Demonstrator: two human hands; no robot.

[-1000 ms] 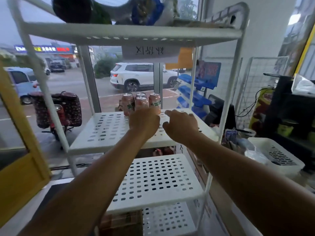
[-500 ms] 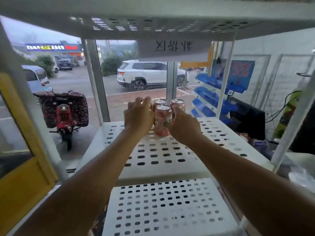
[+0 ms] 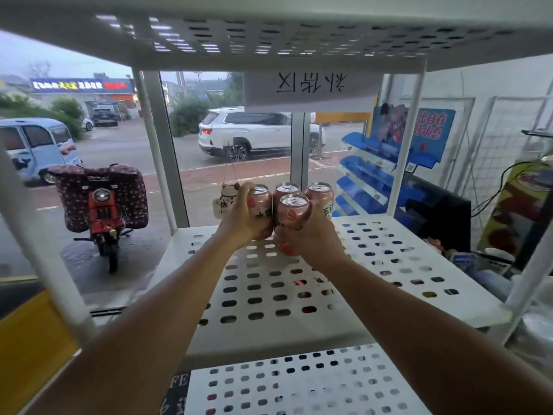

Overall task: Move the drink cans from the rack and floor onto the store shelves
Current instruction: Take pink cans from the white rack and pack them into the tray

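1. Where the white perforated middle shelf (image 3: 389, 265) nears the window, four pink drink cans (image 3: 287, 189) sit clustered upright, tops up.
2. Grip, left hand (image 3: 244, 218): fingers curled round the leftmost can (image 3: 261, 195), closed firmly on its side.
3. Grip, right hand (image 3: 312, 238): fingers wrapped round the front can (image 3: 293, 212), holding its lower half.
4. Held pair: leftmost can and front can touch side by side. The hands cover their bases, so contact with the shelf cannot be told.
5. Loose pair: back middle can (image 3: 288, 190) and back right can (image 3: 321, 193), just behind the held pair, the latter partly hidden by the right hand.
6. Upper shelf (image 3: 269, 40): overhead, perforated, with a paper sign (image 3: 311, 88) hanging at its far edge.
7. Lower shelf (image 3: 299, 384): below, nearer the camera.
8. Surroundings: blue display rack (image 3: 374, 175) to the right. A red scooter (image 3: 101, 202) and a white car (image 3: 254, 133) stand outside the glass.
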